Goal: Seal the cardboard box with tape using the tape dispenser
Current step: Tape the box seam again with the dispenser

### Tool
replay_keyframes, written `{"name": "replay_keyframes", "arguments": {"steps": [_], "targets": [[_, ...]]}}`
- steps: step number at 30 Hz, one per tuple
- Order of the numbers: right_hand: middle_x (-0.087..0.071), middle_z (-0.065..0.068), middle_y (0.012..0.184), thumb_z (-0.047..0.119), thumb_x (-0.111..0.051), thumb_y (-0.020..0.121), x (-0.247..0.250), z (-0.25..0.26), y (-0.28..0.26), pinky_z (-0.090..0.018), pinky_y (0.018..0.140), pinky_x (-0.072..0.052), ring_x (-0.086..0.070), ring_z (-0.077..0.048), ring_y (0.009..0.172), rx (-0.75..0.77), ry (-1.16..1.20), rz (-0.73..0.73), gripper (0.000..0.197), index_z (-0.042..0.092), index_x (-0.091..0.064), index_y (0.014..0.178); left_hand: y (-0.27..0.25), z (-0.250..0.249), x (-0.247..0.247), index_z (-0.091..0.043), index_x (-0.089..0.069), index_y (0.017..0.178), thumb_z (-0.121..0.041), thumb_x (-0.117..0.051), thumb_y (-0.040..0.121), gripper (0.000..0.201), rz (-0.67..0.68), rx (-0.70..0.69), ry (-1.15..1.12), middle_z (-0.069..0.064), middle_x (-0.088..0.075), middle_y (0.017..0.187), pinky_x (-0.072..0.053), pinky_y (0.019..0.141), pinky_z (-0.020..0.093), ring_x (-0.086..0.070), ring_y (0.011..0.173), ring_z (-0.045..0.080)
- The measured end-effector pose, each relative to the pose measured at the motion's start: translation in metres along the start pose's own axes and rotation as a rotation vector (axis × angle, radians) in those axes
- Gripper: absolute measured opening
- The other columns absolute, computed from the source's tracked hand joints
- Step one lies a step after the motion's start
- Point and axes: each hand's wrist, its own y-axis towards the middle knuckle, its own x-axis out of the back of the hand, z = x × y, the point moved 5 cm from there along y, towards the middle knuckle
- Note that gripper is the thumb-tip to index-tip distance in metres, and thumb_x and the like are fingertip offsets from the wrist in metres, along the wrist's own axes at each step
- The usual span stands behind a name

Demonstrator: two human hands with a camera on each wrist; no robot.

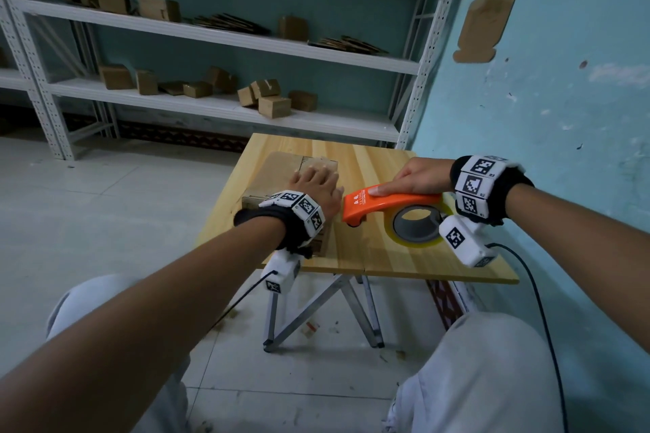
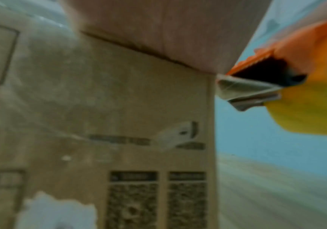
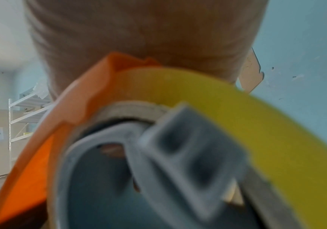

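Observation:
A brown cardboard box (image 1: 278, 172) lies on the left part of a small wooden table (image 1: 373, 165). My left hand (image 1: 314, 186) rests flat on the box top with straight fingers. My right hand (image 1: 416, 177) grips an orange tape dispenser (image 1: 383, 204) from above, just right of the box, its nose close to my left hand. The yellowish tape roll (image 1: 418, 225) on a grey hub sits under the handle. In the left wrist view the printed box side (image 2: 119, 124) fills the frame, the dispenser (image 2: 305, 62) at the right. The right wrist view shows the tape roll (image 3: 237, 108) and orange body (image 3: 41, 155) close up.
The folding table stands against a blue wall (image 1: 562, 98) on the right. Behind it a white metal shelf rack (image 1: 211, 35) holds several small cardboard boxes. A black cable (image 1: 538, 309) hangs from my right wrist. My knees (image 1: 492, 362) are below the table's near edge.

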Motion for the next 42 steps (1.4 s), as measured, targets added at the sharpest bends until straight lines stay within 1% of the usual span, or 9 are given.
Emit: {"name": "replay_keyframes", "arguments": {"steps": [6,11,15,18,26,28,31,37,42], "targets": [[-0.069,0.003,0.065,0.076,-0.06,0.067,-0.004,-0.003,0.006,-0.027,0.069,-0.051,-0.064,-0.011,0.061,-0.011,0.087,-0.016,0.065,0.014,-0.072,0.085,0.015,0.015,-0.013,-0.014,-0.021,0.148,-0.033,-0.02,0.098,0.054,0.049,-0.037,0.056,0.002,-0.01,0.159,-0.011,0.115,0.055,-0.002,0.147,0.028],[-0.066,0.003,0.061,0.066,-0.061,0.079,-0.016,-0.007,0.013,-0.021,0.058,-0.047,-0.06,-0.008,0.051,-0.016,0.165,-0.004,0.057,0.01,-0.071,0.085,0.018,0.021,-0.014,-0.013,-0.025,0.146,-0.033,-0.021,0.097,0.053,-0.008,-0.067,0.043,0.004,-0.01,0.159,-0.012,0.116,0.056,-0.001,0.147,0.031],[-0.067,-0.003,0.068,0.066,-0.06,0.077,-0.019,-0.013,0.015,-0.024,0.06,-0.048,-0.059,-0.014,0.057,-0.009,0.238,-0.007,0.07,0.0,-0.071,0.099,0.017,0.022,-0.013,-0.012,-0.026,0.146,-0.03,-0.025,0.097,0.052,-0.014,-0.076,0.026,0.004,-0.01,0.159,-0.013,0.116,0.055,-0.002,0.147,0.029],[-0.066,-0.003,0.068,0.062,-0.061,0.08,-0.021,-0.019,0.015,-0.022,0.057,-0.048,-0.059,-0.013,0.057,-0.018,0.288,-0.004,0.069,-0.001,-0.07,0.103,0.015,0.022,-0.012,-0.012,-0.025,0.146,-0.028,-0.024,0.097,0.051,-0.008,-0.079,0.011,0.004,-0.01,0.159,-0.013,0.116,0.054,-0.004,0.147,0.028],[-0.067,-0.004,0.07,0.062,-0.062,0.077,-0.022,-0.022,0.011,-0.021,0.056,-0.049,-0.06,-0.013,0.059,-0.022,0.347,0.009,0.07,-0.001,-0.07,0.104,0.008,0.018,-0.005,-0.012,-0.025,0.147,-0.026,-0.025,0.098,0.05,-0.009,-0.075,0.006,0.004,-0.01,0.159,-0.013,0.116,0.052,-0.004,0.147,0.029],[-0.068,-0.006,0.072,0.061,-0.063,0.079,-0.022,-0.023,0.011,-0.022,0.057,-0.05,-0.06,-0.014,0.06,-0.027,0.357,0.009,0.068,-0.001,-0.07,0.105,0.007,0.019,-0.005,-0.011,-0.026,0.146,-0.025,-0.025,0.098,0.05,-0.024,-0.078,0.012,0.004,-0.012,0.159,-0.014,0.116,0.052,-0.006,0.146,0.028],[-0.069,-0.007,0.075,0.062,-0.064,0.075,-0.022,-0.023,0.01,-0.023,0.06,-0.051,-0.061,-0.016,0.063,-0.028,0.374,0.014,0.071,-0.001,-0.07,0.106,0.008,0.019,-0.006,-0.01,-0.025,0.146,-0.025,-0.026,0.099,0.049,-0.011,-0.092,0.008,0.006,-0.012,0.159,-0.015,0.116,0.054,-0.006,0.146,0.03],[-0.069,-0.008,0.076,0.058,-0.063,0.082,-0.02,-0.024,0.008,-0.022,0.056,-0.05,-0.061,-0.014,0.061,-0.021,0.38,0.018,0.065,-0.002,-0.07,0.106,0.01,0.021,-0.009,-0.009,-0.022,0.147,-0.027,-0.023,0.1,0.051,0.03,-0.07,0.003,0.006,-0.007,0.16,-0.012,0.116,0.055,-0.001,0.147,0.031],[-0.069,-0.007,0.074,0.063,-0.064,0.072,-0.02,-0.024,0.006,-0.023,0.06,-0.051,-0.061,-0.015,0.061,-0.026,0.356,0.019,0.072,-0.001,-0.071,0.105,0.008,0.02,-0.008,-0.011,-0.019,0.149,-0.028,-0.02,0.1,0.051,0.032,-0.055,-0.005,0.005,-0.004,0.16,-0.01,0.117,0.053,0.001,0.147,0.03]]}}
